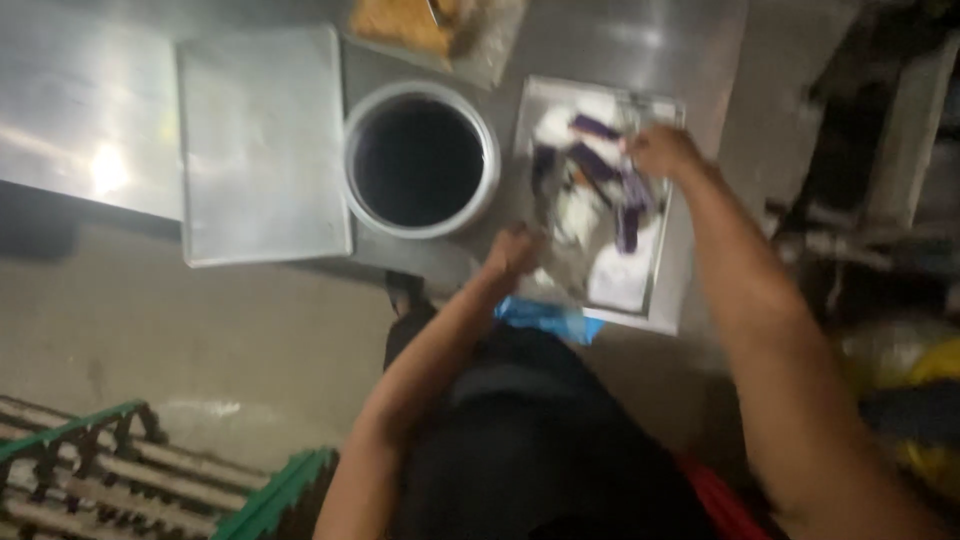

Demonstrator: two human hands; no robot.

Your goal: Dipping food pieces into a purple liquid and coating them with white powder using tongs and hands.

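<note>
Seen from above, over a steel counter (620, 45). At right, a shallow rectangular metal tray (668, 290) loaded with cut purple-skinned, white-fleshed vegetable pieces (600, 170), blurred, some long and dark, some pale. Right hand (660, 150) over the far right part of that tray, fingers curled down onto the pieces; whether gripping one or only touching, impossible to tell through the blur. Left hand (512, 250) at the tray's near left edge, knuckles up, fingers bent in a loose fist; contents, if any, not discernible. Just left of the tray, a round metal pot with a dark inside (420, 160), standing upright on the counter, close to the left hand but apart from it. Further left, a flat rectangular steel sheet (262, 145) jutting past the counter's near edge. At the far edge, an orange-brown heap on a clear wrap (405, 22). Below the tray, a scrap of blue plastic (545, 318). Near left, on the floor, a green slatted crate (130, 470).
</note>
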